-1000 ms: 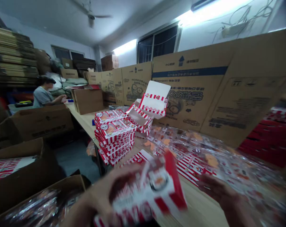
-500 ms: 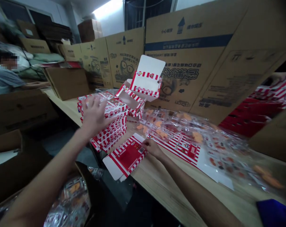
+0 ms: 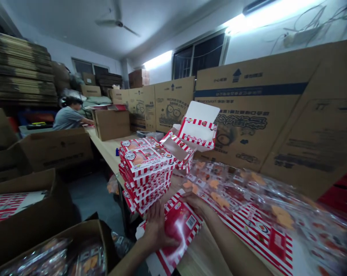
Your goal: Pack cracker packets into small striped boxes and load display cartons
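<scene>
The carton (image 3: 180, 218) lies at six o'clock, left hand (image 3: 155, 230) spread wide across it, right hand (image 3: 197, 203) with fingers curled at its far edge, grip indeterminable. A left-hand slip could topple the uneven box stack (image 3: 147, 172), just beside at eleven o'clock, off the tabletop (image 3: 203, 253).

A pale wood-grain counter (image 3: 108, 147) runs from the foreground to the far left. At its far end sits a brown cardboard box (image 3: 113, 125). Nearer, at the left edge, rises an uneven stack of red-and-white striped cartons (image 3: 149, 168); beside it are open striped boxes (image 3: 177, 149). A red carton with a barcode (image 3: 180, 224) is at the near edge. To the right, clear plastic packets (image 3: 282, 216) and a flat striped sheet (image 3: 262, 234) spread out.
</scene>
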`<state>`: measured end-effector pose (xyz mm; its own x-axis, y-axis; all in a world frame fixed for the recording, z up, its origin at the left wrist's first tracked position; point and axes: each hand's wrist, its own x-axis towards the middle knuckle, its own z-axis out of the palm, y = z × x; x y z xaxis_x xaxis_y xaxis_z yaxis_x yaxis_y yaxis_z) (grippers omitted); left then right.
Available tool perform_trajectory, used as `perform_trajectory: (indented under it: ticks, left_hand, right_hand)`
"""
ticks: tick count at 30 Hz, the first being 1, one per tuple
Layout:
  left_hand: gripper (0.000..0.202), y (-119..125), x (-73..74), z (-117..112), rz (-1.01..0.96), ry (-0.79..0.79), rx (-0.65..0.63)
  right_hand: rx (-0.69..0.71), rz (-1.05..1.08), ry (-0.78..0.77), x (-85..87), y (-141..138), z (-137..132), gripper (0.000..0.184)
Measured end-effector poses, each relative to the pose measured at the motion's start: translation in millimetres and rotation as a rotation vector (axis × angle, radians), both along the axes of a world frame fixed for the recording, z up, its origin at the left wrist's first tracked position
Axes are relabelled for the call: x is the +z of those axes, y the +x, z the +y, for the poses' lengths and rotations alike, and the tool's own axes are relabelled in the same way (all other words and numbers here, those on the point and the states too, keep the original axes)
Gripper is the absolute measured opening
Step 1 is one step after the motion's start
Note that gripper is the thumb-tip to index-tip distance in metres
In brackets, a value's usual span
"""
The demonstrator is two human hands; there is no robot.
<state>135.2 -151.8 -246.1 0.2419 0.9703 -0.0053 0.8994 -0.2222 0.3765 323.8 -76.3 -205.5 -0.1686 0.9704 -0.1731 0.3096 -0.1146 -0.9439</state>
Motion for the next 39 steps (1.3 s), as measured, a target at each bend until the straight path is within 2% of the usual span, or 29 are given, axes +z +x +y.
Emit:
perform_trajectory:
  ticks: [4,7,10,12,13,15,16,17,18,21,22,23,26,29,33,35,37,39]
  left_hand:
    - [0.116,-2.4,40.2,-13.6,-0.194,0.085,-0.054]
    - [0.084,1.9,67.4,-36.5,-0.406,0.08,-0.161]
    - [0.034,12.3,78.9,-60.7,-0.657,0.026,-0.337]
    - [0.028,19.5,75.2,-73.3,-0.865,-0.114,-0.424]
    - [0.032,22.6,70.8,-78.7,-0.986,-0.211,-0.422]
    - [0.039,28.5,59.6,-88.8,-1.227,-0.407,-0.325]
    - [0.041,31.6,54.0,-93.7,-1.323,-0.488,-0.269]
    - [0.043,35.0,49.1,-98.8,-1.394,-0.556,-0.233]
    - [0.044,38.9,45.0,-104.3,-1.442,-0.615,-0.219]
    - [0.041,51.9,38.6,-123.7,-1.456,-0.764,-0.249]
    - [0.041,56.2,38.1,-130.9,-1.449,-0.794,-0.249]
    - [0.042,60.2,38.1,-138.1,-1.443,-0.815,-0.247]
    - [0.046,68.7,37.7,-157.1,-1.448,-0.857,-0.245]
    - [0.043,70.5,30.5,-172.0,-1.44,-0.903,-0.222]
    - [0.038,61.5,10.2,-194.1,-1.407,-0.916,-0.17]
    - [0.038,54.8,1.8,-206.7,-1.376,-0.95,-0.191]
    - [0.041,50.5,-2.0,-217.2,-1.311,-0.989,-0.242]
    - [0.05,51.5,-0.8,-221.9,-1.27,-0.969,-0.265]
  right_hand:
    - [0.081,0.237,0.051,43.9,9.3,-44.2,0.032]
    - [0.131,0.312,0.107,81.9,18.5,-82.5,0.034]
    - [0.149,0.175,0.163,107.0,30.1,-114.7,0.036]
    - [0.074,0.021,0.366,110.6,41.2,-133.8,0.034]
    - [-0.041,-0.044,0.514,107.7,48.2,-143.7,0.032]
    - [-0.389,-0.093,0.764,93.5,63.9,-166.7,0.037]
    - [-0.528,-0.06,0.797,83.2,71.5,-180.1,0.046]
    - [-0.578,0.013,0.747,71.7,78.1,-194.3,0.054]
    - [-0.522,0.118,0.625,60.0,83.1,-208.9,0.061]
    - [-0.135,0.451,0.207,30.3,89.0,-247.8,0.059]
    - [-0.07,0.522,0.139,23.2,89.1,-257.9,0.056]
    - [-0.068,0.571,0.107,17.2,88.8,-266.5,0.051]
    - [-0.276,0.635,0.095,2.0,87.2,-286.0,0.036]
    - [-0.5,0.593,0.137,-15.4,83.8,-301.5,0.03]
    - [-0.549,0.566,0.156,-35.3,79.4,-321.6,0.036]
    - [-0.647,0.594,0.197,-39.5,79.8,-330.9,0.045]
    - [-0.765,0.599,0.24,-41.4,81.0,-339.1,0.052]
    - [-0.775,0.602,0.239,-43.4,81.6,-346.0,0.051]
